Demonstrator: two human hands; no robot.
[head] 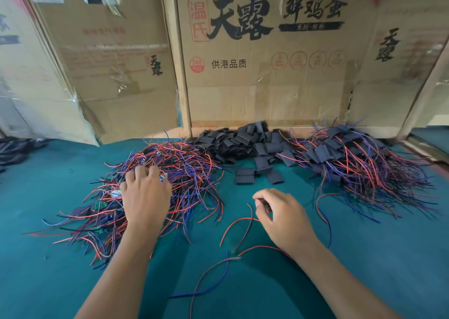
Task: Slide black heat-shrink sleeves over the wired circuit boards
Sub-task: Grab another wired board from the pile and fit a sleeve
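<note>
Left hand [145, 195] rests flat-fingered on the far-left heap of wired boards [170, 170]; right hand [281, 216] pinches loose wires [243, 224]. Sleeves [245, 144] lie far centre; best tease one board free

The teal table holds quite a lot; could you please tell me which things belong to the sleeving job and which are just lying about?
Job: unsleeved wired boards, under left hand; black sleeves; sleeved boards.
Lying about: egg cartons, dark heap at left edge.
</note>
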